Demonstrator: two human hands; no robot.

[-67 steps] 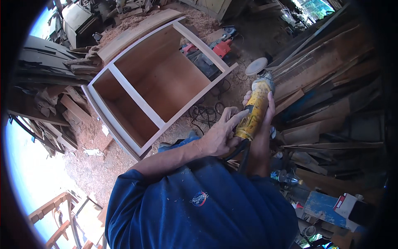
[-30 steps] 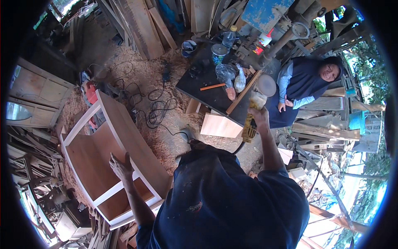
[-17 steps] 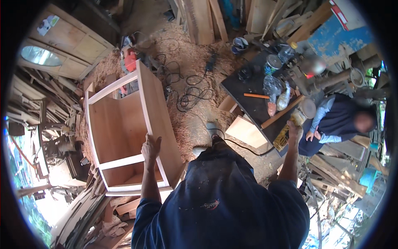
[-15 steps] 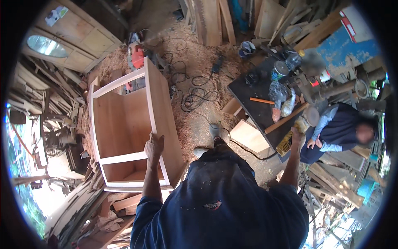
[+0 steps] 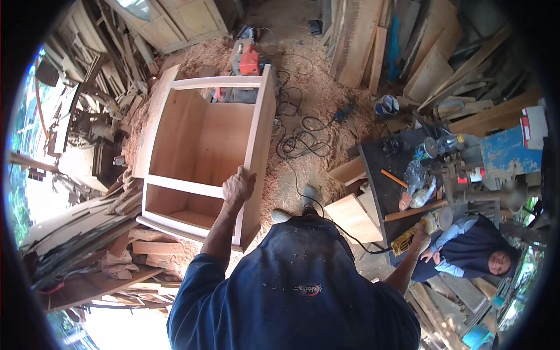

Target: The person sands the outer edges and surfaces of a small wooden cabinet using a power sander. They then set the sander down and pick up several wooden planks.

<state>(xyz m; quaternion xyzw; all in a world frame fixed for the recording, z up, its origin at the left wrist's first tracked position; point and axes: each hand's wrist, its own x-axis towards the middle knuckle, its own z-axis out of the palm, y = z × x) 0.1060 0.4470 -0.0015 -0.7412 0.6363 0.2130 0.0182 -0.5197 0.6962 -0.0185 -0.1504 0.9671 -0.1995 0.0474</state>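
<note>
An unpainted wooden cabinet frame (image 5: 201, 188) lies at left with its open front facing up, split by a crossbar into a large and a smaller opening. My left hand (image 5: 239, 185) is closed over its right edge, close to the crossbar's end. Far to the right, my right hand (image 5: 419, 238) is at the near edge of a dark worktable (image 5: 373, 157). Beside that hand are a yellow-and-black labelled item (image 5: 401, 244) and a jar with pale yellowish contents (image 5: 431, 222). Its fingers are hidden, so I cannot tell whether it grips either one.
A red power tool (image 5: 249, 60) sits beyond the cabinet. Black cable (image 5: 300, 144) coils across the shavings-covered floor near my feet. Wooden boxes (image 5: 354, 217) stand against the worktable. A seated person (image 5: 472, 248) is at right. Planks (image 5: 361, 44) lean at the back.
The whole view has swung, so the cabinet and table appear farther right. My left hand has shifted slightly outward over the cabinet's right edge. My right hand stays by the jar.
</note>
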